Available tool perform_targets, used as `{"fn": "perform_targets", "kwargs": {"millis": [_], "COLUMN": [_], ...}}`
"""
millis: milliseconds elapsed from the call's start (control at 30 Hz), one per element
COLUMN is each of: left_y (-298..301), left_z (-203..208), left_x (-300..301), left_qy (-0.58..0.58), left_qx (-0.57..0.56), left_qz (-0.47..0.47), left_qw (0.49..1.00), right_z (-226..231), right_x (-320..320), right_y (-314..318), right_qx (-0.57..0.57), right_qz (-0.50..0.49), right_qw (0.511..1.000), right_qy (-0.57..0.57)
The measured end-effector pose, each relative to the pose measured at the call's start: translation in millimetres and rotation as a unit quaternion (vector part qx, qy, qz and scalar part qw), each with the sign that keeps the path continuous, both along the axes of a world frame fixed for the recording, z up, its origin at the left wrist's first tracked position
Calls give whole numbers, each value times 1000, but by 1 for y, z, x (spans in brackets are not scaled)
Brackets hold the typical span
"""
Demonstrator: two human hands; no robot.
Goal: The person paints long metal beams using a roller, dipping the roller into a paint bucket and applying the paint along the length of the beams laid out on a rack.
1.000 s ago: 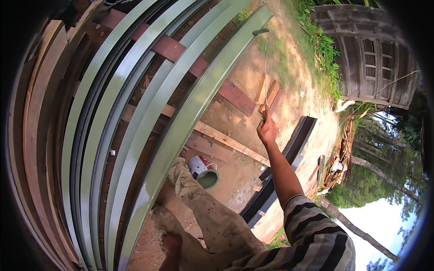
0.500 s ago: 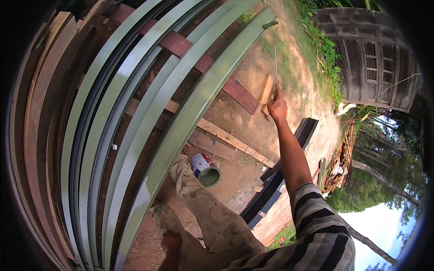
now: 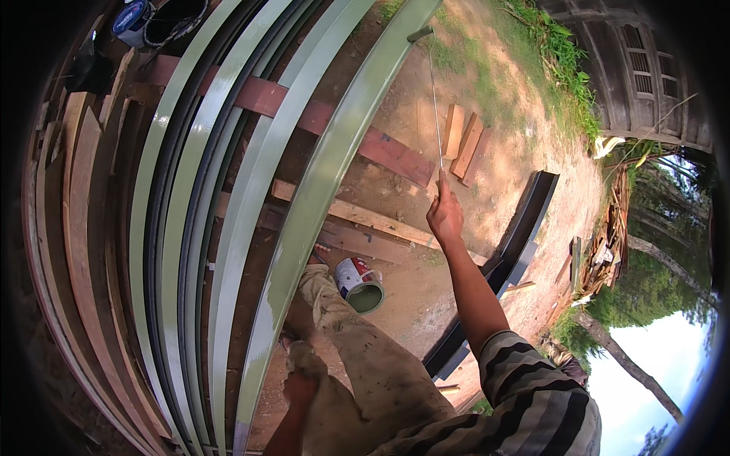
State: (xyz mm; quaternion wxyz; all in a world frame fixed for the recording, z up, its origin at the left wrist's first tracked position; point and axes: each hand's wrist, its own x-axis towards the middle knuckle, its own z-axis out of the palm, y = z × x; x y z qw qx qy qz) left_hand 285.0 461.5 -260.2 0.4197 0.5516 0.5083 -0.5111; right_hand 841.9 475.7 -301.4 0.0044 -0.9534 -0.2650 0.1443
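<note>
Roller point(image 3: 420, 34) sits at the right edge of the nearest green beam point(image 3: 316, 186), near the beam's far end. The right hand point(image 3: 445, 216) has its fingers wrapped round the handle point(image 3: 442, 178), below the thin rod point(image 3: 436, 99). The left hand point(image 3: 300, 389) is beside a trouser leg point(image 3: 333, 389); I cannot tell its grip. The roller should be light, its rod a little springy, its sleeve soft and probably slick with paint, so the handle is the place to hold. A paint bucket point(image 3: 350, 273) is on the ground, right of the beam.
</note>
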Motion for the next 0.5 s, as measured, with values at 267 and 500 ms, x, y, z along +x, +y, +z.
{"fn": "perform_targets", "kwargs": {"millis": [267, 500], "left_y": [8, 7], "left_z": [20, 13], "left_x": [51, 27], "left_qy": [-110, -135], "left_qx": [5, 10], "left_qz": [-52, -98], "left_qw": [993, 986], "right_z": [67, 73], "right_x": [-205, -271], "right_y": [-137, -134], "right_qx": [-63, 79], "right_qz": [-4, -32], "right_qw": [990, 983], "right_qy": [130, 163]}}
